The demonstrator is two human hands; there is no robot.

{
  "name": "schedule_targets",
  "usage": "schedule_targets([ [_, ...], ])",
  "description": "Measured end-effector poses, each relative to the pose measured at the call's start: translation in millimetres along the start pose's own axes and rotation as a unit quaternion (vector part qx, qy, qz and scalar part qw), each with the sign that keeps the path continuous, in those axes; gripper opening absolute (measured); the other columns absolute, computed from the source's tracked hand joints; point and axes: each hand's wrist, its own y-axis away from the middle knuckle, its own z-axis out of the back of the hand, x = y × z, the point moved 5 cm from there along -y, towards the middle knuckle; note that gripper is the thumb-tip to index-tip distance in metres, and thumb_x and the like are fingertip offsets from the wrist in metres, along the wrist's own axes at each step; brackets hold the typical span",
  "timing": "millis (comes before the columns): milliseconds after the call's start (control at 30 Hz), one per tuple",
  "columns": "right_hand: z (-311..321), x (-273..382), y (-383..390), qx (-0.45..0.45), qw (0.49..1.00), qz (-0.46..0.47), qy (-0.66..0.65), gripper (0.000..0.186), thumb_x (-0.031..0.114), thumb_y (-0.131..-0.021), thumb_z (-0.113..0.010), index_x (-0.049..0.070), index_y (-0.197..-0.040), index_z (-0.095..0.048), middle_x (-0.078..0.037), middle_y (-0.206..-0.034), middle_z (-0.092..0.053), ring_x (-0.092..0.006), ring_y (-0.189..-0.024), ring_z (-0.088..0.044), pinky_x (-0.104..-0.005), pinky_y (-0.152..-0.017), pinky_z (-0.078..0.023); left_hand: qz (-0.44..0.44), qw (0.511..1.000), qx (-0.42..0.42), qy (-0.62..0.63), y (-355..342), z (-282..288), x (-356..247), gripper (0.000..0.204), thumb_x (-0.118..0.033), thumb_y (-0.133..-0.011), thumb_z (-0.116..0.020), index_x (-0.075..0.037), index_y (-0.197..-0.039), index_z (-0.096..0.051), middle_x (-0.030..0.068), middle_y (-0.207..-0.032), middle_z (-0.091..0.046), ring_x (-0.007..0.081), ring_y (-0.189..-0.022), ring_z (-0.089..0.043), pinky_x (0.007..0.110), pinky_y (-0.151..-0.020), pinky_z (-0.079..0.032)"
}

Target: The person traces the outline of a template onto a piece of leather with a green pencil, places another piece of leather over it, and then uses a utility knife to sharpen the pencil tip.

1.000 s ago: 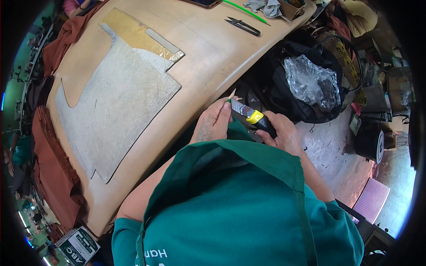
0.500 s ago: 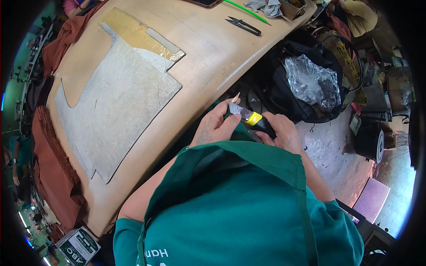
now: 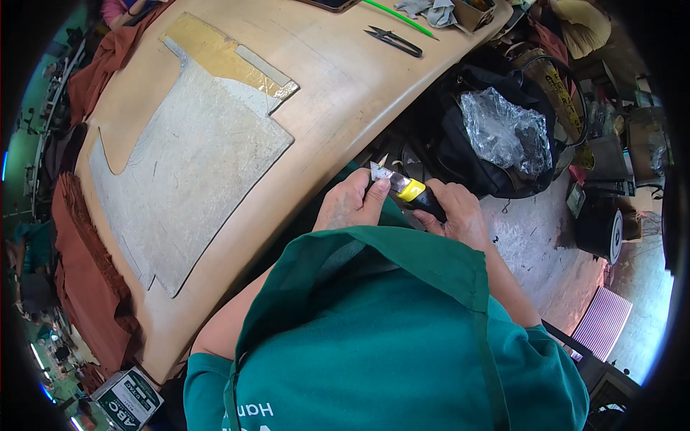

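My right hand (image 3: pixel 461 214) is wrapped round the black-and-yellow handle of a utility knife (image 3: pixel 412 191), whose broad blade points left toward my other hand. My left hand (image 3: pixel 348 202) is closed round a pencil (image 3: pixel 383 159); only its bare wooden point shows past the blade, and the fingers hide most of the rest. The left thumb presses against the blade near its tip, and the blade lies across the pencil just below the point. Both hands are in front of my green apron, off the table's near edge.
On the tan table (image 3: pixel 338 93) lies a large grey flat pattern piece (image 3: pixel 194 158) with yellow tape. Thread snips (image 3: pixel 394 42) and a green stick (image 3: pixel 399 19) are at the far edge. Right of my hands sits a black bag (image 3: pixel 460 144) with clear plastic; brown-red material (image 3: pixel 86 266) hangs at left.
The left hand has turned slightly and its thumb has shifted along the blade. The pencil point has dipped a little. The knife has barely moved. At far left, a person in the background has shifted.
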Motion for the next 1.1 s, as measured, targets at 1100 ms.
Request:
schedule_targets([
  [1100,0,4,-3,0.005,0.999,0.007,-0.031,0.046,0.035,-0.073,-0.065,0.004,-0.104,-0.053,-0.011,-0.07,-0.049,-0.0293,-0.065,-0.05,-0.0394,-0.058,-0.04,0.047,0.996,0.058,0.05,2,6,-4,0.024,-0.025,-0.089,-0.049,-0.001,-0.094,-0.051,0.0027,-0.073,-0.052,0.0064,-0.067,-0.045,0.024,-0.06,-0.039],
])
